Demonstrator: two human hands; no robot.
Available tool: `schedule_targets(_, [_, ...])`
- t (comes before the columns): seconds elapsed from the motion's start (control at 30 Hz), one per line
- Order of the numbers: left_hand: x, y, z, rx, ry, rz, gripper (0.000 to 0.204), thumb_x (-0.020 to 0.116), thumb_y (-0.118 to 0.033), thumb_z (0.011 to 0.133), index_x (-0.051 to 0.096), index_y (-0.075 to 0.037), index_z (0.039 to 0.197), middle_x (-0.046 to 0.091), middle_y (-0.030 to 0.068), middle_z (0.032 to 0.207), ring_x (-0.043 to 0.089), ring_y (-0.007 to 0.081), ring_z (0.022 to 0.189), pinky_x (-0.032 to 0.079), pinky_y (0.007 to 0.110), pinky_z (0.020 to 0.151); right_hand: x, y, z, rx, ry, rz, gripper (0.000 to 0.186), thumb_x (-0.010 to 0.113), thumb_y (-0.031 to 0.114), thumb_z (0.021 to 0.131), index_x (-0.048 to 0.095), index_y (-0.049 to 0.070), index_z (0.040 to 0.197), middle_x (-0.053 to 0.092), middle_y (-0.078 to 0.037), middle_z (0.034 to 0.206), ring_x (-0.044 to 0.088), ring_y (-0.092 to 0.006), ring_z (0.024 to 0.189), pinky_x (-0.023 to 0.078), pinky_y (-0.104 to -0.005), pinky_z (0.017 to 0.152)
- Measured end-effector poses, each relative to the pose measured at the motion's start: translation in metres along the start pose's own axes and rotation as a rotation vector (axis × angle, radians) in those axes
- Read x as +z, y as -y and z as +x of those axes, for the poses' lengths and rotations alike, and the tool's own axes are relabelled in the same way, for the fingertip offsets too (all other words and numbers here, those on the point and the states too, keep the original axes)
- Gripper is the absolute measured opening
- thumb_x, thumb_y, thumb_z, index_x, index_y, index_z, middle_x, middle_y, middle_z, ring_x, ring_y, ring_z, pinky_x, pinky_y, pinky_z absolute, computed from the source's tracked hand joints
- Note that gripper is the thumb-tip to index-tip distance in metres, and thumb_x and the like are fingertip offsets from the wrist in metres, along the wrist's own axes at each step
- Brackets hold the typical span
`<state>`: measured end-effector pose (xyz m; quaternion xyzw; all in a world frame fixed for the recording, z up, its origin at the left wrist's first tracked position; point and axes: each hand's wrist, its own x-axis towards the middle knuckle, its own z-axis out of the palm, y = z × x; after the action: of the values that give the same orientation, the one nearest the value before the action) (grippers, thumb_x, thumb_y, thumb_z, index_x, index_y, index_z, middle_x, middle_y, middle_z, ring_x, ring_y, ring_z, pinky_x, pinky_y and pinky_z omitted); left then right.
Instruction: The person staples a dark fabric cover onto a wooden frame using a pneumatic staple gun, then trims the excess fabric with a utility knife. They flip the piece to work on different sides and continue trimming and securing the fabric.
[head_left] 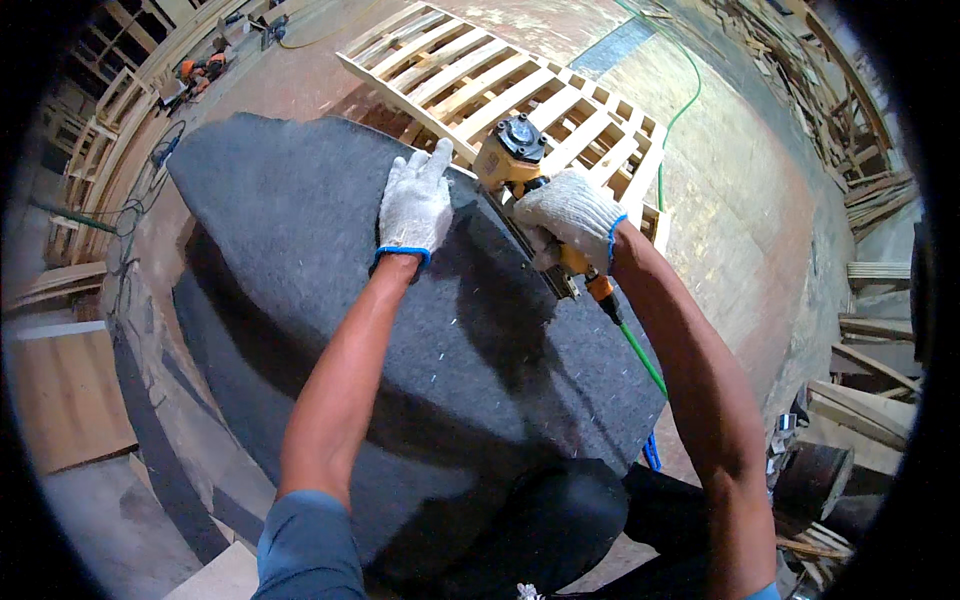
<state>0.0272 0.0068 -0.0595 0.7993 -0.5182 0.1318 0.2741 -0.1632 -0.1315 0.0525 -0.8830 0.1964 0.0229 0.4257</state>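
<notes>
My left hand [418,198], in a pale knitted glove with a blue cuff, lies open on the dark grey fabric [290,190], its fingers straight and clasping nothing, the tips close to the fabric's far edge. My right hand [575,215], gloved the same way, is curled around the yellow-and-black staple gun [494,163] — my fingers are wrapped about its handle, though whether one is squeezing the trigger I cannot tell. The gun sits to the right of my left hand, at the border where the fabric meets the slatted wooden frame [540,100]; its round black cap points up and its long magazine slants back toward me over the cloth. I can't see whether the nose touches anything. An orange fitting [601,288] joins the handle to a green hose [645,360], which runs down past my right forearm. The fabric spreads wide before me, with a few small pale slivers [433,378] scattered over it — and the frame reaches away beyond its edge, pale slats side by side. My dark-trousered knee [570,510] is at the near side. Off to the right lie heaps of timber [860,160]; to the left, a brown wooden panel [75,395].
</notes>
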Motion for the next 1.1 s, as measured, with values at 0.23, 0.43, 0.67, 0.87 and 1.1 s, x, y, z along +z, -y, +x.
schedule_targets(0.23, [0.006,0.018,0.001,-0.012,0.059,-0.083,0.041,0.049,-0.008,0.097,0.059,-0.008,0.138,0.054,0.0120,0.148,0.052,0.0298,0.134,0.035,0.044,0.117,0.008,0.005,0.012,-0.483,0.145,-0.734,0.017,0.069,0.015,0.078,0.068,0.001,0.068,0.065,-0.006,0.060,0.066,-0.0135,0.054,0.051,-0.0281,0.047])
schedule_targets(0.43, [-0.013,0.011,0.002,-0.213,-0.088,-0.703,0.038,0.052,-0.011,0.100,0.059,-0.004,0.136,0.058,0.0138,0.143,0.055,0.0269,0.131,0.040,0.038,0.112,0.034,0.059,-0.025,0.442,0.136,0.282,0.012,0.067,0.010,0.082,0.061,0.000,0.078,0.060,-0.005,0.061,0.058,-0.0145,0.048,0.049,-0.0293,0.044])
schedule_targets(0.67, [-0.003,0.035,0.000,0.012,-0.174,-0.333,0.032,0.054,-0.006,0.096,0.070,-0.008,0.125,0.054,0.0149,0.147,0.051,0.0284,0.137,0.041,0.037,0.115,0.044,0.079,-0.043,0.437,0.191,0.293,0.010,0.067,0.008,0.083,0.062,0.000,0.083,0.059,-0.004,0.060,0.058,-0.0141,0.048,0.050,-0.0287,0.044])
schedule_targets(0.87, [-0.007,0.025,0.001,-0.060,-0.138,-0.473,0.034,0.055,-0.006,0.096,0.068,-0.008,0.127,0.056,0.0162,0.145,0.052,0.0306,0.135,0.041,0.037,0.114,0.075,0.079,-0.048,0.524,0.358,0.042,0.028,0.070,0.024,0.090,0.069,-0.002,0.100,0.065,-0.004,0.063,0.065,-0.0137,0.051,0.053,-0.0268,0.045])
schedule_targets(1.1, [-0.047,0.038,-0.007,-0.031,0.158,-0.389,0.045,0.052,-0.025,0.101,0.056,-0.003,0.140,0.052,0.0170,0.148,0.046,0.0328,0.140,0.031,0.037,0.120,0.100,0.041,-0.048,0.099,0.361,-0.136,0.025,0.070,0.022,0.091,0.070,0.000,0.102,0.065,-0.003,0.065,0.066,-0.0148,0.052,0.051,-0.0291,0.044])
